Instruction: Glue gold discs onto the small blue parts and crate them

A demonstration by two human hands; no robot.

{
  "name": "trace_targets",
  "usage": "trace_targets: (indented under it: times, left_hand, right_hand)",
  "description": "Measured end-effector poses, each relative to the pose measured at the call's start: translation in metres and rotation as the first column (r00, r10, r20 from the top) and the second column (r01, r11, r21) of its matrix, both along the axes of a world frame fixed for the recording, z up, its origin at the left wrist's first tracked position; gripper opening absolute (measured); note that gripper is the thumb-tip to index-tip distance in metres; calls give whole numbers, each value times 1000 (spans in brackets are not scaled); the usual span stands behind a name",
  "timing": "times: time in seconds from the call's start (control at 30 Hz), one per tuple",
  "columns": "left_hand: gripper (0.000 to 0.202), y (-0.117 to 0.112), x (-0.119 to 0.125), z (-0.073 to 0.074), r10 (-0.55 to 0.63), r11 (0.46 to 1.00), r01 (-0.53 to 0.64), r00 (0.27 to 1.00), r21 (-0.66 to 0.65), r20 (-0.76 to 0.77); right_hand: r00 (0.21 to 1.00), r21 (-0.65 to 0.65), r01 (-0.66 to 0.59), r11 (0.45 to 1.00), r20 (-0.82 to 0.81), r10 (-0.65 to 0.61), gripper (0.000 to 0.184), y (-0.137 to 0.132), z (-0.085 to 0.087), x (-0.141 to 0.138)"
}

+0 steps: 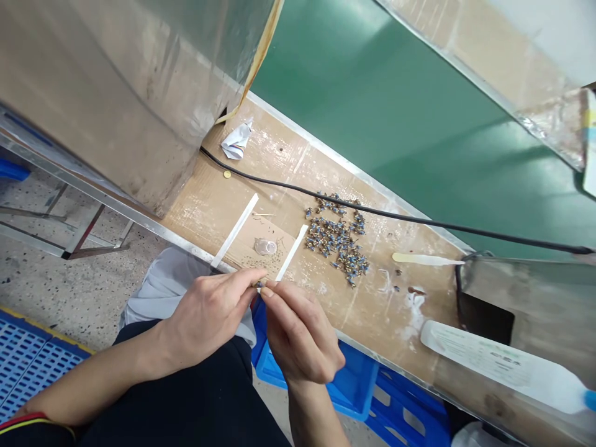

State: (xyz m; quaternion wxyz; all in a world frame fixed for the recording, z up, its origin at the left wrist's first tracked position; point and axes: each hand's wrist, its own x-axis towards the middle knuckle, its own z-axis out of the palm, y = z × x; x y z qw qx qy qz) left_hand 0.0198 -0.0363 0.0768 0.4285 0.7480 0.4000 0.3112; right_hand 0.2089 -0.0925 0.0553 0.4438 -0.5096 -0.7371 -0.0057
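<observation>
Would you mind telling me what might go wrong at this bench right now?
The tiny part pinched between left hand and right hand sits over the bench edge, so a slip may drop it. The loose pile of parts could scatter if the black cable shifts.

A: Where can a hand pass on the tabletop?

B: Bare board lies between the 2 white strips and near the edge right of them.

A: What blocks?

B: The pile of small fittings sits mid-board, the black cable runs behind it, the foil-wrapped housing walls the left, and the white tube lies right.
</observation>
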Motion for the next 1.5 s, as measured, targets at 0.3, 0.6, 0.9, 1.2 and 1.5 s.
trace_targets:
  times: [0.3,0.6,0.9,1.2,1.5]
  left_hand:
    - [29,2,3,4,55,994,-45,993,-97,105]
    - [25,1,10,2,55,998,-52,994,-36,100]
    - [25,-4,16,1,43,999,-44,998,20,50]
    - [24,-3,17,-8,25,991,-23,1000,-130,18]
    - [41,-14,43,-34,16,813,46,995,-581,102]
  right_hand:
    - [977,-88,13,996,-213,-31,52,-3,6,4]
    - [760,-433,-71,898,-607,-233,19,2,8,-4]
    - [637,-473,-130,871,-713,-293,17,1,12,-4]
    - [626,-557,-171,813,-698,-347,9,-6,1,5]
    - [805,-337,137,932,-511,-303,14,-42,-25,15]
